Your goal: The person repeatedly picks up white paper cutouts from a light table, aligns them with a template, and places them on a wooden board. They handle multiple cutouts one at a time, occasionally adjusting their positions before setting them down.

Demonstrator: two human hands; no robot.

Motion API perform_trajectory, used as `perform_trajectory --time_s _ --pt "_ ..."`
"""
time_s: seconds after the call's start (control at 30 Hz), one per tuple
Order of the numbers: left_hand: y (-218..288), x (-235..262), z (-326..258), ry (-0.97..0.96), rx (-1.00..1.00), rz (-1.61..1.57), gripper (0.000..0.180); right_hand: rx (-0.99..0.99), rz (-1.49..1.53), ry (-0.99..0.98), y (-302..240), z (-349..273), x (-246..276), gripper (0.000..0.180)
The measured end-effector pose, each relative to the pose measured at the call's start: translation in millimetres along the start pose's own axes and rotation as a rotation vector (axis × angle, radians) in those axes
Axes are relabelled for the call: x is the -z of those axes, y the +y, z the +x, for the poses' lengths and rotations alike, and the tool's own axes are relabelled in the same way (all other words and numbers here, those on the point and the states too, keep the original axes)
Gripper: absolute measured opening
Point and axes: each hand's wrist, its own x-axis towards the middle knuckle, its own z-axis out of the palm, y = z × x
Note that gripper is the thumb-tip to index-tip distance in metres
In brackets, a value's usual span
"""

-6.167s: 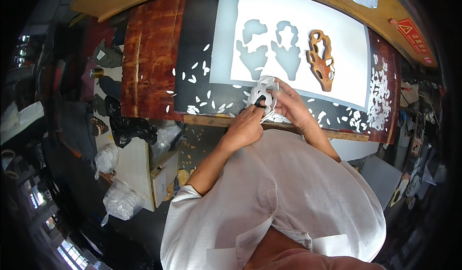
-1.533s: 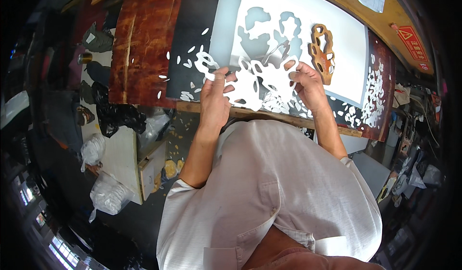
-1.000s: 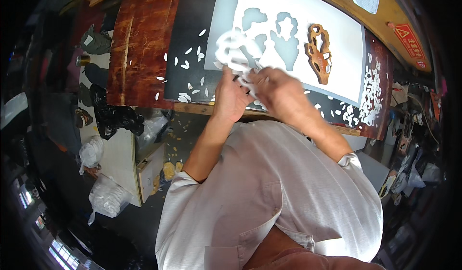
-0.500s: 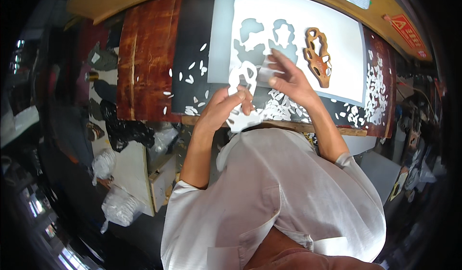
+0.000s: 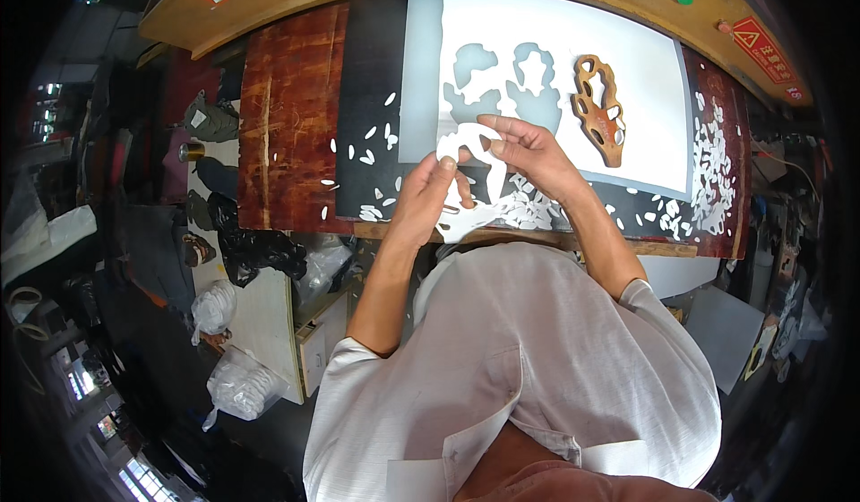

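Observation:
A white cut-out piece (image 5: 495, 180) with several openings is held up at the table's front edge. My left hand (image 5: 425, 196) is closed on its left side, the thumb on top and a finger showing through an opening. At its upper right, the thumb and fingers of my right hand (image 5: 540, 157) pinch the rim. Behind my hands lies a white sheet (image 5: 555, 18) with matching shapes cut out, showing grey-blue underneath. On the sheet's right part rests a brown cutting die (image 5: 613, 151) with small white bits in some of its openings.
Small white scraps (image 5: 533, 208) are heaped beside my right wrist, and more scraps (image 5: 712, 180) lie at the table's right end. A yellow machine beam (image 5: 358, 14) crosses the far side. Left stands a reddish-brown board (image 5: 291, 117), with plastic bags (image 5: 246, 384) below.
My right hand has come down from above the sheet to the piece and now pinches its upper rim. The left hand has kept its hold, and the view has shifted slightly.

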Motion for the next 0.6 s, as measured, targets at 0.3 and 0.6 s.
perform_trajectory --time_s 0.3,0.6 --pt "-17.2 -4.4 7.4 0.039 0.074 -0.276 0.023 0.061 -0.11 0.029 8.0 -8.0 -11.6 0.037" --pt "-8.0 -11.3 2.6 0.139 0.117 -0.196 0.021 0.074 -0.294 0.078 13.1 -10.8 -13.8 0.021"
